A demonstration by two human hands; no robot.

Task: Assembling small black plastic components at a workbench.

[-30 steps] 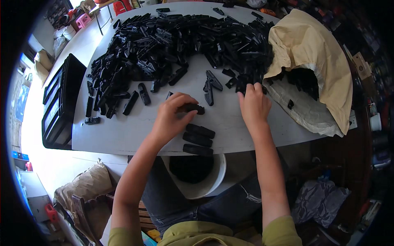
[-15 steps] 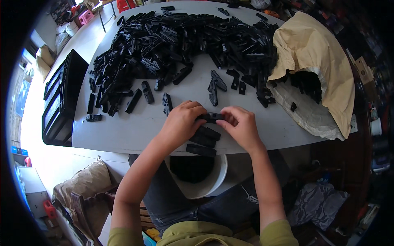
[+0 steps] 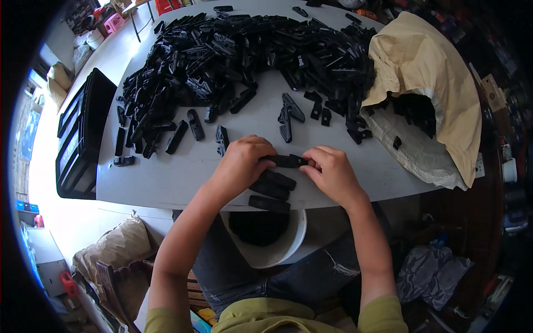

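Between my hands is a long black plastic piece (image 3: pixel 287 161), held level just above the table's near part. My left hand (image 3: pixel 248 159) is closed round its left end, and the fingers of my right hand (image 3: pixel 327 166) pinch its right end. Several similar black pieces (image 3: pixel 270 203) lie side by side right below, close to the table edge. A big heap of black plastic pieces (image 3: pixel 222 55) covers the far side of the table. A few loose ones, among them a forked pair (image 3: pixel 287 119), lie between the heap and my hands.
The grey table (image 3: pixel 161 186) has a rounded edge. On its right lies a tan sack (image 3: pixel 427 61), its mouth open, with black pieces inside. A black crate (image 3: pixel 83 139) stands to the left. Below the edge, between my legs, a white bucket (image 3: pixel 300 233) holds dark contents.
My right hand has shifted slightly right and down, baring more of the held piece's right end. My left hand stays on the other end. The whole view has moved a little.
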